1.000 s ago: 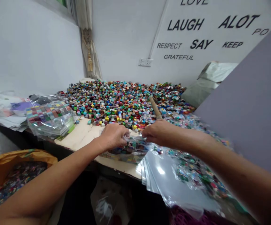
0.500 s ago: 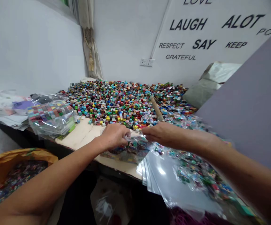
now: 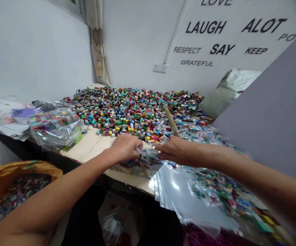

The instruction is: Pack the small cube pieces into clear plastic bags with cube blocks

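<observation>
A clear plastic bag (image 3: 148,161) with small coloured pieces in it lies at the front edge of the table. My left hand (image 3: 127,147) is closed on the bag's upper left part, fingers curled in. At the bag's right side is my right hand (image 3: 170,147), its fingers pressed together on the plastic; the fingertips are partly hidden. Just behind my right hand, a wooden stick (image 3: 171,120) leans on a wide heap of small coloured cubes (image 3: 135,106).
Flat clear bags (image 3: 173,191) are fanned at the front right, beside small filled packets (image 3: 209,184). A filled bag (image 3: 55,126) and papers stand left. Below, an orange sack (image 3: 42,167) holds small pieces. A grey panel (image 3: 271,109) borders the right.
My right hand has moved slightly down onto the bag's right side. My left hand keeps its grip in nearly the same place.
</observation>
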Action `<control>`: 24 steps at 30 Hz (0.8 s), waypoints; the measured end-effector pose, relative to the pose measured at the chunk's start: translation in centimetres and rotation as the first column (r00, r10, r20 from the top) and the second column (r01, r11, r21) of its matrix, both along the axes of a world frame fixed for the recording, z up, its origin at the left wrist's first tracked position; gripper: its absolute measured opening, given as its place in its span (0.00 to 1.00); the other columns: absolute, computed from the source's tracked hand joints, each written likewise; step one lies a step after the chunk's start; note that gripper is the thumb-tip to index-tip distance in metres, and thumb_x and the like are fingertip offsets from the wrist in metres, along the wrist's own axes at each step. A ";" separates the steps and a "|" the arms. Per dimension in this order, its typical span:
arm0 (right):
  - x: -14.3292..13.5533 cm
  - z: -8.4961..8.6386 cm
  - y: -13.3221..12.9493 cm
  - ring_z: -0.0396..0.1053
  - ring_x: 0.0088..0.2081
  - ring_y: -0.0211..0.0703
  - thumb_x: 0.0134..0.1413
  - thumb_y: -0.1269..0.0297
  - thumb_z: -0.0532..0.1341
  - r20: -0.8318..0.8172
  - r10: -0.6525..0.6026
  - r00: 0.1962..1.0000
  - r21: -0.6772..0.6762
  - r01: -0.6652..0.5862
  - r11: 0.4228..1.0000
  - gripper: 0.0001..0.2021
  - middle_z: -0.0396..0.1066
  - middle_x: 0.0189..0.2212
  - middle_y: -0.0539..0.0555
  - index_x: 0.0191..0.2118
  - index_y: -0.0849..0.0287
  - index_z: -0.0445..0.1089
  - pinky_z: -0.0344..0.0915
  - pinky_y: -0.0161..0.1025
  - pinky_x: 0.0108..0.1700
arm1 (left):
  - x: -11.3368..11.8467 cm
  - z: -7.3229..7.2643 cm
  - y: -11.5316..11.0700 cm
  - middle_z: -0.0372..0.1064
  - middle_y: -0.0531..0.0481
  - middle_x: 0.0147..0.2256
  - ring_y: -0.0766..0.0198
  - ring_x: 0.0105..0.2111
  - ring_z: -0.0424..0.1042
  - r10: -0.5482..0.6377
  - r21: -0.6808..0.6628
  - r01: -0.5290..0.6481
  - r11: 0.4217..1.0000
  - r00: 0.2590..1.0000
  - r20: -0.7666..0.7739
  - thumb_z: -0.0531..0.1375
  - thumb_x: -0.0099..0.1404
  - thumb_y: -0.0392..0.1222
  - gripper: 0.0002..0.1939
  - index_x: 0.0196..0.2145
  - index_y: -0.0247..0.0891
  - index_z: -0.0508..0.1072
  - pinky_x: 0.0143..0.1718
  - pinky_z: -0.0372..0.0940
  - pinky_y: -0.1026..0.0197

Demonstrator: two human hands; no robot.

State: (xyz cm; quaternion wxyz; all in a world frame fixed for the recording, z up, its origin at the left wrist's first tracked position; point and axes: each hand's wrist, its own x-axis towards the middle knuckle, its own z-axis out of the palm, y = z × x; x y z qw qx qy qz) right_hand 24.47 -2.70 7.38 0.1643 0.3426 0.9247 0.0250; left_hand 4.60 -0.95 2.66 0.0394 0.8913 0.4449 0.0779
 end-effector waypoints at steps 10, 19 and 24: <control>0.4 -0.3 0.0 0.56 0.19 0.35 0.57 0.71 0.54 -0.133 -0.042 0.990 -0.043 0.037 0.998 0.09 0.65 0.20 0.48 0.29 0.55 0.68 0.51 0.39 0.23 | -0.2 0.0 -0.1 0.75 0.51 0.37 0.57 0.39 0.72 -0.004 -0.006 0.004 1.000 0.999 0.032 0.61 0.53 0.42 0.11 0.36 0.44 0.76 0.33 0.61 0.63; 1.2 1.3 -0.3 0.65 0.27 0.38 0.52 0.69 0.59 -0.273 -0.114 0.955 -0.035 0.108 0.994 0.04 0.69 0.23 0.49 0.27 0.56 0.67 0.57 0.36 0.29 | -0.1 0.2 -0.1 0.75 0.51 0.37 0.57 0.39 0.72 0.009 -0.038 -0.008 0.999 1.000 0.021 0.61 0.52 0.42 0.14 0.38 0.46 0.77 0.33 0.61 0.63; 2.4 1.2 -1.4 0.68 0.30 0.42 0.55 0.56 0.58 -0.632 -0.116 0.767 0.056 0.195 0.979 0.10 0.71 0.27 0.52 0.31 0.56 0.69 0.62 0.39 0.33 | -0.2 0.0 0.0 0.75 0.51 0.37 0.58 0.38 0.72 0.010 -0.036 -0.008 0.999 0.999 0.041 0.61 0.52 0.43 0.14 0.38 0.46 0.77 0.32 0.60 0.64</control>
